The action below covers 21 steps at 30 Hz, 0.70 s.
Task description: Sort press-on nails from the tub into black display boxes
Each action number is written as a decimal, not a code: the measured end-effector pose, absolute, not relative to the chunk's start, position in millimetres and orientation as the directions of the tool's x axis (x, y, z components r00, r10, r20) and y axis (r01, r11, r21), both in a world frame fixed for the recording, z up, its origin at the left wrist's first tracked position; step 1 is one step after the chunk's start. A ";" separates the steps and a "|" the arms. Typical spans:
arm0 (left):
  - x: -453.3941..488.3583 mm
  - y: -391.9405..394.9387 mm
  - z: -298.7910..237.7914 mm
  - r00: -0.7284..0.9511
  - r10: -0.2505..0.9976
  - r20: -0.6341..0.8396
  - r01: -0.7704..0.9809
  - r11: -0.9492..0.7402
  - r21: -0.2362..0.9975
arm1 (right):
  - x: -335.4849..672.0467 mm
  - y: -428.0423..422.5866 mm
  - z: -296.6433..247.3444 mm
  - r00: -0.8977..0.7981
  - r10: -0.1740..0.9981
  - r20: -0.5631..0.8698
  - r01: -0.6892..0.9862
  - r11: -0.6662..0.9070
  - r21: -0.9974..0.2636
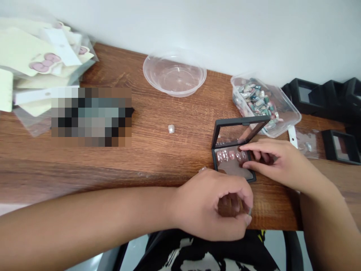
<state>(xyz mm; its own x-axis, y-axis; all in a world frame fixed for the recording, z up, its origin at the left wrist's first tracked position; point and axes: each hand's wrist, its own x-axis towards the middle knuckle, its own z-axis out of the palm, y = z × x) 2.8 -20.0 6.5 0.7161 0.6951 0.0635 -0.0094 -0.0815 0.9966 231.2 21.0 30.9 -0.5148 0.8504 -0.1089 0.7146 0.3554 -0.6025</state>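
nearest, over the patterned dark cloth on the person's lap (208,258), the left forearm comes in from the left edge and the left hand (216,205) curls at the table's front edge, thumb and fingertips drawn together into a ring; whether they pinch anything cannot be told. just beyond, the right arm bends in from the lower right, and the right hand (282,160) points left, thumb and forefinger spread at the right side of one open black case (250,175); whether they grip or only touch it cannot be told.

the case lies on the wooden table (158,162), lid raised, with five press-on nails (231,155) in one row inside. one small piece (203,169) peeks out past the left hand, partly hidden. farther left lies one loose nail (171,129) with a star.

beyond the case stands one clear box (290,113) of loose nails (258,99), too many to count; farther back, one round clear bowl (175,86). several black cases (310,96) crowd the far right.
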 end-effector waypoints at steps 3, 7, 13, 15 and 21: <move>2.8 -20.3 6.7 0.719 0.691 0.070 0.004 -0.105 0.995 | 227.9 19.9 31.1 -0.501 0.858 -0.114 0.743 0.359 -0.565; 2.6 -21.1 6.7 0.718 0.692 0.074 0.017 -0.123 0.992 | 222.4 19.1 29.4 -0.515 0.853 -0.085 0.740 0.393 -0.546; 2.8 -21.0 7.0 0.714 0.694 0.093 0.016 -0.148 0.989 | 217.3 17.3 26.4 -0.482 0.876 -0.031 0.764 0.403 -0.504; 2.7 -20.7 7.0 0.717 0.691 0.092 0.015 -0.147 0.989 | 215.9 16.3 25.5 -0.478 0.878 -0.020 0.766 0.405 -0.500; 2.2 -20.5 6.3 0.721 0.685 0.104 0.012 -0.162 0.987 | 214.4 15.7 22.4 -0.524 0.851 0.037 0.710 0.460 -0.534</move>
<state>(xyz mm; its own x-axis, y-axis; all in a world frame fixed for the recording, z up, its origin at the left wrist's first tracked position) 2.2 -20.5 6.3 0.7209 0.6852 0.1038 0.0121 -0.1622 0.9867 214.4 15.7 22.4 -0.5236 0.8512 0.0367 0.7097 0.4596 -0.5339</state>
